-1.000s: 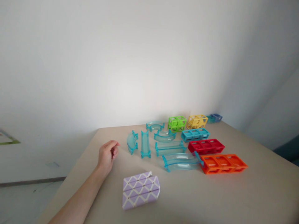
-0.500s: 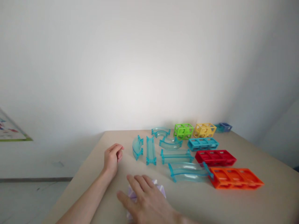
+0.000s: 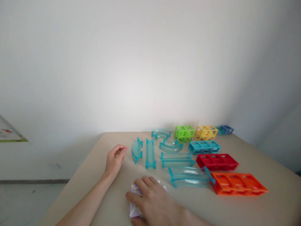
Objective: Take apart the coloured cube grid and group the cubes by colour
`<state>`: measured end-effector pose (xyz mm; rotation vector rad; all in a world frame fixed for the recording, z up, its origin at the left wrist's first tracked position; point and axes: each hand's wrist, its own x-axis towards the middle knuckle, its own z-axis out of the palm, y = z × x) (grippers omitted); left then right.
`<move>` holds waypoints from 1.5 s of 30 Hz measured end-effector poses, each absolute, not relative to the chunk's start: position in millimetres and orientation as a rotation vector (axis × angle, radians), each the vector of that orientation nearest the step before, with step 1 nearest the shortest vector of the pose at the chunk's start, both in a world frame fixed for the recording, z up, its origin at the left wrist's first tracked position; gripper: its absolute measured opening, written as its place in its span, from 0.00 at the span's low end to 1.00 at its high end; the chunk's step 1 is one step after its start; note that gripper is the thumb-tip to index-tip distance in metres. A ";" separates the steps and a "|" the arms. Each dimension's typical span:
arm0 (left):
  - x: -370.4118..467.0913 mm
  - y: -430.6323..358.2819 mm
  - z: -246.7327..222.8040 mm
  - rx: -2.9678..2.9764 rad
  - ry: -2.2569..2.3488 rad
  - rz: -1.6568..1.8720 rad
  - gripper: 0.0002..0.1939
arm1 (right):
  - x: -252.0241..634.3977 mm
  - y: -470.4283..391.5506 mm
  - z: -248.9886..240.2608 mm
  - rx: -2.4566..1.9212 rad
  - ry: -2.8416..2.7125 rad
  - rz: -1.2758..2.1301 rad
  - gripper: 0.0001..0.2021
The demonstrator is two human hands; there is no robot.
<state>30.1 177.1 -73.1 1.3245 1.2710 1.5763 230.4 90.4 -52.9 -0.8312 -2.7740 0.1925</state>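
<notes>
My right hand point(image 3: 152, 201) lies over a pale purple and white piece point(image 3: 134, 210) near the front of the table. Its fingers curve around the piece, and much of that piece is hidden beneath the palm. To the left, my left hand point(image 3: 115, 160) rests by its side on the table with fingers curled together, and nothing shows in it. A clear blue curved track point(image 3: 136, 150) is the nearest thing to that hand. Beside it lies a straight clear blue track point(image 3: 150, 153).
More clear blue tracks point(image 3: 177, 160) lie mid-table, including a wavy one point(image 3: 190, 176) touching an orange three-part frame point(image 3: 238, 183). Behind stand red point(image 3: 217, 161), teal point(image 3: 204, 147), yellow point(image 3: 206, 133) and green point(image 3: 184, 133) frames, with a dark blue piece point(image 3: 227, 129) at the far corner.
My right hand has come down onto the pale purple piece and moved slightly right, its fingers closing around it. The left hand has turned a little, its fingertips pointing more to the right.
</notes>
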 end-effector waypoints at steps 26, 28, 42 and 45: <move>41.6 174.1 -67.5 1.763 1.522 1.279 0.09 | 228.7 92.2 -44.4 -0.741 -2.356 0.008 0.06; 41.6 177.8 -71.3 1.644 1.574 1.313 0.10 | 224.0 104.4 -32.8 -1.060 -2.351 -0.030 0.04; 33.4 188.5 -78.0 0.987 1.125 1.285 0.16 | 178.1 158.7 -12.9 -1.521 -2.295 0.032 0.18; 32.9 189.1 -76.6 0.904 0.999 1.272 0.18 | 178.0 164.5 -19.0 -1.416 -2.359 0.137 0.19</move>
